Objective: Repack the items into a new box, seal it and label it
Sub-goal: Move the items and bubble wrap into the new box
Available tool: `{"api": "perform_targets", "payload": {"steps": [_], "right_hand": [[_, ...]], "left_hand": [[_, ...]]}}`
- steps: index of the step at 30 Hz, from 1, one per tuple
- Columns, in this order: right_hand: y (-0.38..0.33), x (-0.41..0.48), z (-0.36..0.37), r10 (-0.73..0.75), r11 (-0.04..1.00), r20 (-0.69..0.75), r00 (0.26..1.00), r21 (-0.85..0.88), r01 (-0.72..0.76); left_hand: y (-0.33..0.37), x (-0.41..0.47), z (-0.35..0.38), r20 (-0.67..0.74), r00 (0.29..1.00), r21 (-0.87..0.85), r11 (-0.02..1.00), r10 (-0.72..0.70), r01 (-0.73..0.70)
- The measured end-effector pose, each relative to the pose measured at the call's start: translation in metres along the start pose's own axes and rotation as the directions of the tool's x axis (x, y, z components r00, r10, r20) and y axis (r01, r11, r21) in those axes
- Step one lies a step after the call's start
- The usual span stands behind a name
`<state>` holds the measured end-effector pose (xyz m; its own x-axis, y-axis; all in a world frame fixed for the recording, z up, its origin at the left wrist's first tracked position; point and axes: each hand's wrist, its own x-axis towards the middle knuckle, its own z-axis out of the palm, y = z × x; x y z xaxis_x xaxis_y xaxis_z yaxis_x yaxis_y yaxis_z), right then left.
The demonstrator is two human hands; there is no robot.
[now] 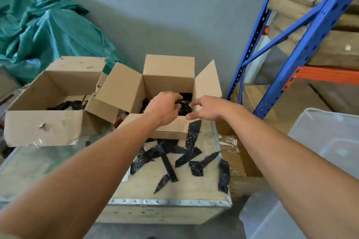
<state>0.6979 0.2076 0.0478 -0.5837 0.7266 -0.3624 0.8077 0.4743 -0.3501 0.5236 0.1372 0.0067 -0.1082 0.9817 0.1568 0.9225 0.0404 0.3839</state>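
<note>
A clean cardboard box (168, 72) stands open on a wooden crate (204, 178), all its flaps raised. Black bubble-wrap pieces (184, 107) lie inside it. My left hand (164, 107) reaches over the near flap and grips the black wrap in the box. My right hand (206, 107) hovers beside it at the box's right side, fingers spread, thumb and forefinger close to the wrap. Several more black wrap strips (171, 163) lie scattered on the crate top in front of the box. A worn, torn cardboard box (44, 124) sits to the left with dark pieces in it.
A green tarp (44, 25) is heaped at the back left. A blue and orange shelf rack (310, 35) with cartons stands at the right. Clear plastic bins (326, 141) sit at the lower right. A glass-topped surface (38, 161) lies at the left.
</note>
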Motion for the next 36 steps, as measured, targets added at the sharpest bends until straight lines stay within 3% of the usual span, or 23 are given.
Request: {"api": "perform_targets", "payload": {"steps": [3, 6, 12, 16, 23, 27, 32, 36], "right_hand": [[0.003, -0.024, 0.032, -0.006, 0.998, -0.001, 1.000, 0.061, 0.006], [0.007, -0.035, 0.064, -0.025, 0.987, -0.052, 0.998, 0.157, 0.033], [0.036, -0.040, 0.122, 0.094, 0.943, -0.204, 0.974, 0.332, -0.021], [0.067, -0.040, 0.168, 0.216, 0.926, -0.243, 0.946, 0.359, -0.119], [0.130, -0.011, 0.257, 0.490, 0.851, -0.032, 0.871, 0.233, -0.470], [0.128, 0.010, 0.289, 0.553, 0.821, -0.011, 0.833, 0.179, -0.542], [0.104, 0.039, 0.298, 0.440, 0.897, -0.153, 0.885, 0.125, -0.425], [0.090, 0.057, 0.292, 0.317, 0.949, -0.172, 0.933, 0.060, -0.311]], "left_hand": [[0.005, -0.058, 0.010, -0.191, 0.982, -0.082, 0.996, 0.000, -0.016], [-0.003, -0.105, 0.030, -0.238, 0.969, -0.094, 0.995, -0.065, 0.044], [-0.043, -0.150, 0.104, 0.024, 0.982, 0.045, 0.982, -0.187, 0.186], [-0.063, -0.157, 0.149, 0.176, 0.959, 0.155, 0.968, -0.223, 0.197], [-0.105, -0.117, 0.189, 0.226, 0.943, 0.229, 0.954, -0.245, 0.193], [-0.120, -0.094, 0.206, 0.298, 0.908, 0.296, 0.933, -0.294, 0.205], [-0.120, -0.092, 0.236, 0.418, 0.855, 0.314, 0.932, -0.306, 0.180], [-0.122, -0.092, 0.230, 0.283, 0.938, 0.362, 0.928, -0.200, 0.089]]}}
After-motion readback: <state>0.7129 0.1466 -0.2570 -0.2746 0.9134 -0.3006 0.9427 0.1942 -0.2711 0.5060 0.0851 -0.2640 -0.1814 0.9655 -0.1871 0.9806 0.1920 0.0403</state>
